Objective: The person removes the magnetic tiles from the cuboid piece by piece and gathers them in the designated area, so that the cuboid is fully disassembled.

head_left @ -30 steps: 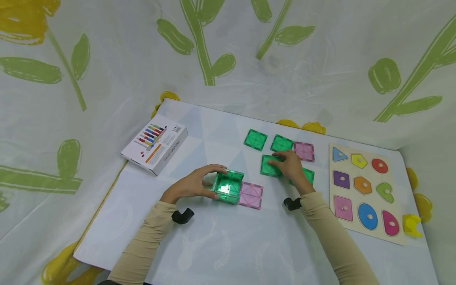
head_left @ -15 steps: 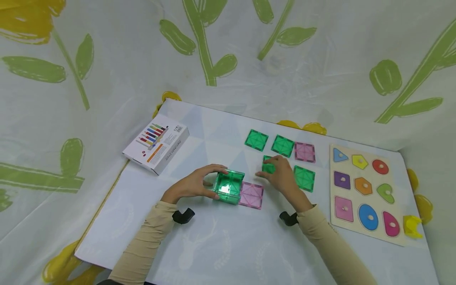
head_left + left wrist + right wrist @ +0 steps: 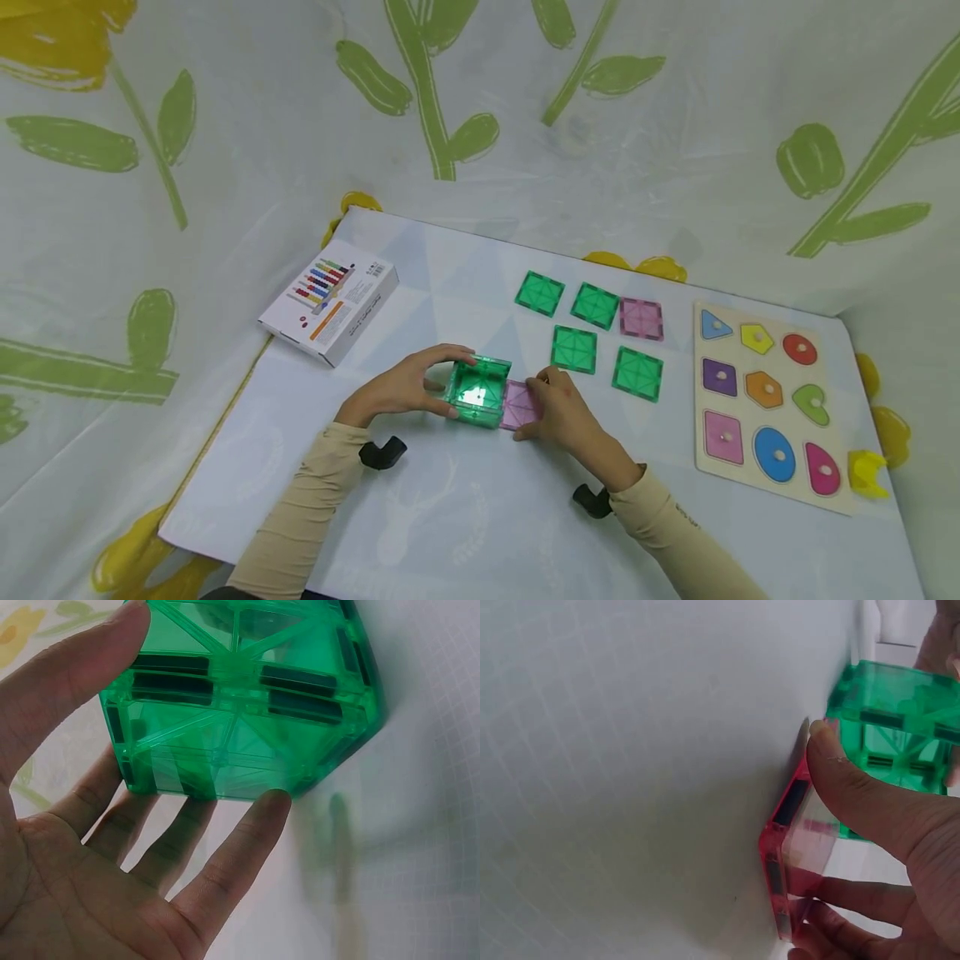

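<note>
My left hand (image 3: 405, 387) holds a green see-through box of magnetic tiles (image 3: 480, 395) on the table, with thumb and fingers on opposite sides. The left wrist view shows dark magnets along the edges of this green box (image 3: 232, 705). Against its right side lies a pink magnetic tile (image 3: 517, 405). My right hand (image 3: 564, 417) pinches that tile at its right part. In the right wrist view, the thumb is on one edge of the pink tile (image 3: 810, 844) and fingers are at the opposite edge. Part of the tile is hidden by the hand.
Loose green tiles (image 3: 574, 348) and another pink tile (image 3: 641, 319) lie flat behind my right hand. A shape puzzle board (image 3: 772, 408) is at the right, with a yellow piece (image 3: 868, 475) beside it. At the left stands a white abacus box (image 3: 330, 302).
My right hand has left the nearest green tile, come left and toward me, and taken hold of the pink tile beside the green box. My left hand has kept its hold.
</note>
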Available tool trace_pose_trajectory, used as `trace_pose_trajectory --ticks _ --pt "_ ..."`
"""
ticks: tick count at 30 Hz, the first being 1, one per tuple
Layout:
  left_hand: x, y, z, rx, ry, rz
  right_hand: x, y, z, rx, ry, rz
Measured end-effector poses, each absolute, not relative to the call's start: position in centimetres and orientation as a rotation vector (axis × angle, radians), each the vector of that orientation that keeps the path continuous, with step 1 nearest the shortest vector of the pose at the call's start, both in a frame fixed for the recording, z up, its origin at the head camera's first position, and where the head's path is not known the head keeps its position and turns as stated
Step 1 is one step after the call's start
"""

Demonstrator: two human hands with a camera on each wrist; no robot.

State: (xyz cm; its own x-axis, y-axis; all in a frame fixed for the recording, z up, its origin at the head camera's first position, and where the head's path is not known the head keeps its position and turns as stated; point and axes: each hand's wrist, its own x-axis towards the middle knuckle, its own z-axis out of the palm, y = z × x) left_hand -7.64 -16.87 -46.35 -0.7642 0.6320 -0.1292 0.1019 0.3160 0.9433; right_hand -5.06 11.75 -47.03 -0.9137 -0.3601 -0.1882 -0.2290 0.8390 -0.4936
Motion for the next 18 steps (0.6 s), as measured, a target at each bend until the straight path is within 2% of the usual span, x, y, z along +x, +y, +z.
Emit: trace_pose_trajectory --ticks 18 --pt "-7.58 -16.96 -46.02 0.618 2.062 1.501 -4.62 11.41 -46.95 -0.396 2.803 -0.748"
